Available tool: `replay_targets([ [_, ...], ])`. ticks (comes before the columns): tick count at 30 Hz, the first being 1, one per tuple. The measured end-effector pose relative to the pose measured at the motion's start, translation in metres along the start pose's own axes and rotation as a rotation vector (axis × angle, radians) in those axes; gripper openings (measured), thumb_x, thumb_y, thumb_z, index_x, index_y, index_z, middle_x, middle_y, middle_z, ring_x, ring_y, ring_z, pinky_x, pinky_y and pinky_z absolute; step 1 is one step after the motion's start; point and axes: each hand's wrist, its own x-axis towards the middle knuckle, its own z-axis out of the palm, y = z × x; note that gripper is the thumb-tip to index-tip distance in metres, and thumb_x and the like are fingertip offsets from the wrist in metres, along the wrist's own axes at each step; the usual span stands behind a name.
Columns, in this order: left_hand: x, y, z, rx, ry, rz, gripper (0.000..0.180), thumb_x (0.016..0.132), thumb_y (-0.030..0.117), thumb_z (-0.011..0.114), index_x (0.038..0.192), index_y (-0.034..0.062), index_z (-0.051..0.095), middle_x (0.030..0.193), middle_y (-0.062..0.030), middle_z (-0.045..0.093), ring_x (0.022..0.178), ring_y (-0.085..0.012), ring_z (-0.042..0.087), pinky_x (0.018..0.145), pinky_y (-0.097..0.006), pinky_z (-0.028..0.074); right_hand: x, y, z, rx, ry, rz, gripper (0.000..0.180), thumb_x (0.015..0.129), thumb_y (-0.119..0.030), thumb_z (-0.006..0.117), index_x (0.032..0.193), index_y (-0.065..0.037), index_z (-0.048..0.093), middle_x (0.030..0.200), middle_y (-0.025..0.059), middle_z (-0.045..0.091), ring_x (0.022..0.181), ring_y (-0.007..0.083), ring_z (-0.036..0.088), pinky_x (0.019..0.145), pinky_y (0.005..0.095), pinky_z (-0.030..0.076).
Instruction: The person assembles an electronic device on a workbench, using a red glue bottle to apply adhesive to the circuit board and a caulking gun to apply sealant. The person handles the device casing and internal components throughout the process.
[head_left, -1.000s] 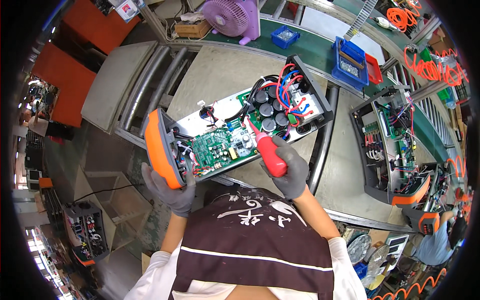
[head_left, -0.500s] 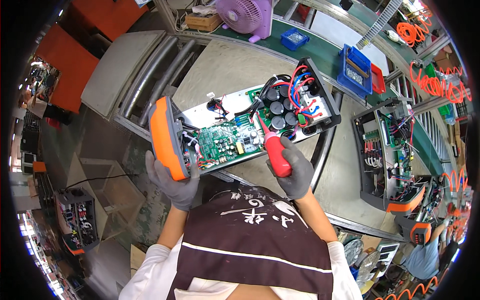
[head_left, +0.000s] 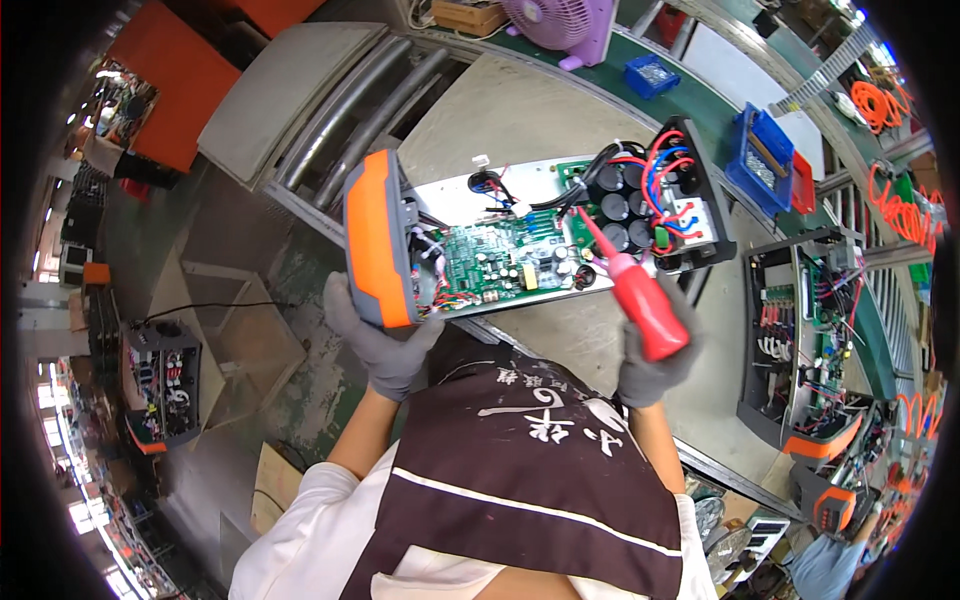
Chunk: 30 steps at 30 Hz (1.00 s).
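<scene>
A long electronic unit lies across the bench in front of me, its inside exposed. My left hand [head_left: 388,350], in a grey glove, has its fingers and thumb on either side of the near corner of the orange and grey end panel [head_left: 374,240]. In my gloved right hand [head_left: 650,372] is a red squeeze bottle [head_left: 650,312], tilted so its thin nozzle points at the green circuit board [head_left: 490,262] beside the black round capacitors [head_left: 612,207]. Whether the tip touches anything, I cannot tell. Red and blue wires [head_left: 660,175] loop near the black end panel [head_left: 718,240].
Past the unit stand a purple fan [head_left: 560,22], a small blue bin [head_left: 652,76] and a larger blue bin [head_left: 752,178] of small metal parts. Another open unit [head_left: 790,350] is on the right, a further one [head_left: 165,390] lower left. Metal rollers [head_left: 375,125] lie at left.
The whole view has shifted, so the bench and unit appear farther right. My right hand and the red bottle have swung slightly right, with the nozzle still near the capacitors. My left hand stays at the panel corner.
</scene>
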Motion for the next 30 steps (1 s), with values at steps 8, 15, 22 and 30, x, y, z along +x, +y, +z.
replay_targets([
  [8,-0.005,0.001,0.008,0.282,0.028,0.003,0.122,0.056,0.030,0.088,0.146,-0.0009,0.012,0.132,-0.0196,0.030,0.123,-0.0331,0.034,0.104,-0.044,0.029,0.020,-0.003,-0.020,0.540,0.151,0.545,0.070,0.082,-0.050,0.064,0.127,-0.001,0.043,0.111,0.0166,0.061,0.087,0.0250,0.063,0.065,0.0338,0.052],
  [15,-0.015,-0.011,0.007,0.120,0.055,-0.113,0.123,0.058,0.050,0.087,0.144,-0.0037,0.017,0.135,-0.0213,0.034,0.126,-0.0334,0.036,0.106,-0.045,0.029,0.027,-0.009,-0.010,0.528,-0.066,0.555,0.069,0.079,-0.053,0.067,0.119,-0.002,0.044,0.108,0.0210,0.062,0.092,0.0273,0.064,0.074,0.0392,0.054],
  [22,-0.006,0.000,0.001,0.094,0.006,-0.088,0.124,0.063,0.074,0.069,0.143,-0.0057,0.019,0.135,-0.0211,0.035,0.127,-0.0318,0.037,0.106,-0.044,0.028,0.022,-0.017,0.056,0.462,-0.659,0.117,0.059,0.068,-0.013,0.084,0.114,-0.006,0.048,0.113,0.0210,0.062,0.099,0.0301,0.065,0.084,0.0376,0.053],
  [30,-0.010,-0.006,-0.002,0.216,-0.007,0.015,0.116,0.063,0.068,0.073,0.142,-0.0005,0.023,0.130,-0.0196,0.037,0.119,-0.0338,0.039,0.102,-0.047,0.030,0.021,-0.017,0.097,0.321,-0.674,-0.155,0.058,0.064,-0.022,0.086,0.109,-0.009,0.052,0.110,0.0149,0.064,0.086,0.0305,0.066,0.069,0.0353,0.054],
])
